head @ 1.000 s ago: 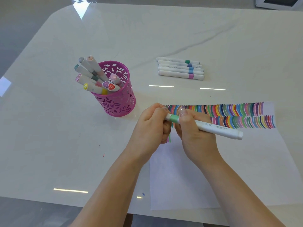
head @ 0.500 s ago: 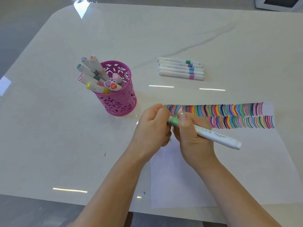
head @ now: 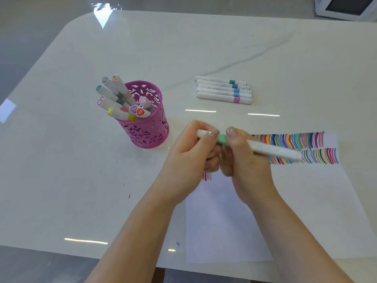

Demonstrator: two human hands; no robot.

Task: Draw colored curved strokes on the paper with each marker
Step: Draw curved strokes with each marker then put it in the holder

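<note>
Both hands hold one white marker with a green band (head: pixel 269 149) above the sheet of paper (head: pixel 224 231). My left hand (head: pixel 189 156) grips the marker's left end, where the cap sits. My right hand (head: pixel 242 158) grips the barrel just right of the green band, and the barrel's far end points right. The paper carries two rows of coloured curved strokes (head: pixel 318 149) along its top, and a few strokes of a third row (head: pixel 207 176) show under my left hand.
A pink perforated pen cup (head: pixel 149 129) with several markers stands left of my hands. Several capped white markers (head: pixel 223 91) lie side by side farther back. The table's near edge runs just below the paper. A white appliance (head: pixel 346 7) sits at the far right corner.
Both hands have lifted the marker slightly and levelled it. The white cap end now shows past my left thumb, whereas before the fingers hid it.
</note>
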